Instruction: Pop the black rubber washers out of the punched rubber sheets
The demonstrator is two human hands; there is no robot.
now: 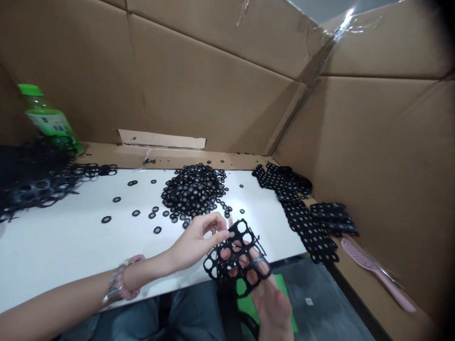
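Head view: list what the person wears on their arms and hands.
The left hand and right hand are bare, with no gloves, and the left forearm shows no sleeve. A pink beaded bracelet circles the left wrist, beside a silver-coloured metal band.

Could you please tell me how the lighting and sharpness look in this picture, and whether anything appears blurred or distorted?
In the head view, the white board looks bright with a soft glare, the clear tape flares at the top right, the right hand looks slightly soft, and the wide lens bends the cardboard wall toward darkened corners.
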